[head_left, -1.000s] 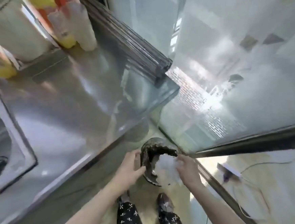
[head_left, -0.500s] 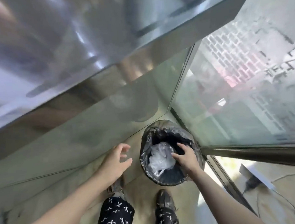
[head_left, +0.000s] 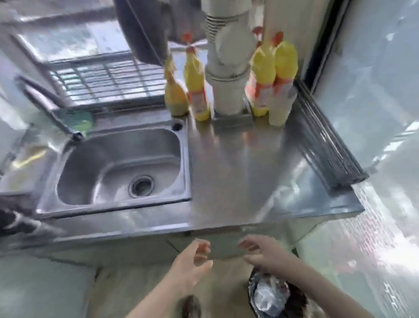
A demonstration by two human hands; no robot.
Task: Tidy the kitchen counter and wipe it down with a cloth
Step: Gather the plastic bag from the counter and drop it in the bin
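A steel counter (head_left: 242, 171) with a sink (head_left: 119, 171) fills the middle of the head view. Several yellow bottles (head_left: 196, 87) stand at its back around a white pipe (head_left: 228, 64). A green sponge (head_left: 81, 120) lies behind the sink by the tap (head_left: 49, 106). Below the counter's front edge my left hand (head_left: 190, 267) and my right hand (head_left: 263, 253) hover with fingers spread, holding nothing. On the floor under my right forearm stands a black-lined bin (head_left: 277, 301) with a crumpled clear plastic bag (head_left: 268, 298) inside. No cloth is visible.
A dark ribbed rail (head_left: 328, 149) runs along the counter's right edge beside a glass panel (head_left: 386, 94). A wire rack (head_left: 107, 79) hangs behind the sink. A dark pan (head_left: 143, 26) hangs above the bottles. My shoe (head_left: 190, 313) is on the floor.
My right hand left the plastic bag in the bin and rose out of it. Both hands lifted toward the counter's edge, and the view swung up from the floor to the counter.
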